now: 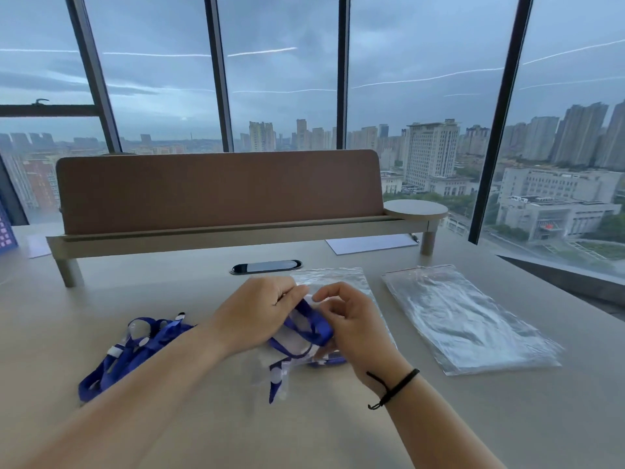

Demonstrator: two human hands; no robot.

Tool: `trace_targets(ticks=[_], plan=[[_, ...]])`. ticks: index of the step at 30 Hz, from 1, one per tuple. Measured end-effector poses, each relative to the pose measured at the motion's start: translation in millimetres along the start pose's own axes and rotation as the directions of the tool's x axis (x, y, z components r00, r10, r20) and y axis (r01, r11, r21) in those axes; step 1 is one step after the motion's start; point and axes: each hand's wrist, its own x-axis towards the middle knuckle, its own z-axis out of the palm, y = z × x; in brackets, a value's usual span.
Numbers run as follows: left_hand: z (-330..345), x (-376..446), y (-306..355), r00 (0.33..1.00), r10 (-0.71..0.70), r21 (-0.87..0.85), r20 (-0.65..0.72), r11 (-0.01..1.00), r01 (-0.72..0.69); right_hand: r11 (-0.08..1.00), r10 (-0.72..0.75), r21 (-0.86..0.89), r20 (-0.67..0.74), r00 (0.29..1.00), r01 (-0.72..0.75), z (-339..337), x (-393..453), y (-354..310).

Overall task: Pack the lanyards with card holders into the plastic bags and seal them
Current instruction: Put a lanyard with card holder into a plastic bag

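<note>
A blue lanyard (pixel 309 328) with a clear card holder (pixel 280 370) lies bunched at the table's centre between my two hands. My left hand (pixel 257 313) pinches the blue strap from the left. My right hand (pixel 355 326) grips the same bundle from the right, its fingers curled over the strap. A clear plastic bag (pixel 333 277) lies flat just behind and under my hands, partly hidden by them. A heap of more blue lanyards (pixel 135 346) rests to the left, beside my left forearm.
A stack of clear zip bags (pixel 470 319) lies to the right. A brown desk divider on a raised shelf (pixel 216 191) crosses the back of the table. A dark cable port (pixel 267 266) sits behind the bag, and white paper (pixel 368 244) lies under the shelf.
</note>
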Motion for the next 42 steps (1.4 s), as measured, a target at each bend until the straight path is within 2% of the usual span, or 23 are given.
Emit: trace_targets(ticks=[4,7,11,14,16,19,22,24,27,32,36,39,42], plan=[[17.6,18.8,4.1,0.992,0.015,0.097,0.127,0.995,-0.027,0.983,0.139,0.123,-0.007,0.99,-0.137,-25.2,3.5,3.5],[32.3,38.1,9.8,0.983,-0.007,0.092,0.181,0.996,-0.01,0.968,0.191,0.168,-0.007,0.982,-0.187,-46.6,9.3,6.5],[54.7,65.3,19.5,0.991,-0.01,0.008,0.135,1.0,0.009,0.954,0.252,0.177,-0.026,0.967,-0.243,-78.5,20.4,4.9],[74.7,85.4,18.6,0.996,-0.048,-0.051,0.071,0.997,0.052,0.939,0.302,0.202,-0.1,0.948,-0.278,-112.0,33.4,6.4],[92.0,98.6,17.8,0.995,-0.086,-0.096,0.042,0.991,0.09,0.949,0.314,0.099,-0.185,0.931,-0.3,-140.5,47.0,13.7],[119.9,119.2,17.7,0.99,-0.137,-0.141,0.031,0.98,0.14,0.904,0.242,-0.272,-0.311,0.919,-0.329,-188.5,77.5,35.3],[144.1,141.4,13.1,0.983,-0.179,-0.17,0.032,0.969,0.181,0.665,0.113,-0.67,-0.346,0.931,-0.33,-234.5,116.7,62.1],[157.3,155.7,6.9,0.976,-0.217,-0.17,0.034,0.961,0.22,0.517,0.11,-0.783,-0.341,0.934,-0.347,-254.5,140.6,74.3],[173.6,173.0,-4.6,0.961,-0.271,-0.137,0.057,0.951,0.276,0.349,0.121,-0.881,-0.296,0.948,-0.319,-270.4,169.9,80.8],[190.1,186.3,-21.6,0.933,-0.334,-0.144,0.131,0.925,0.352,0.25,0.198,-0.926,-0.238,0.951,-0.283,-283.0,210.9,93.7],[193.1,185.1,-26.9,0.914,-0.378,-0.205,0.145,0.893,0.402,0.28,0.196,-0.918,-0.231,0.953,-0.28,-285.5,221.7,103.8],[188.3,182.1,-24.1,0.882,-0.426,-0.314,0.201,0.825,0.47,0.33,0.12,-0.902,-0.251,0.961,-0.277,-285.6,221.8,109.9],[181.1,179.5,-19.9,0.875,-0.435,-0.333,0.212,0.81,0.483,0.318,0.055,-0.918,-0.23,0.972,-0.235,-281.9,217.2,109.0]])
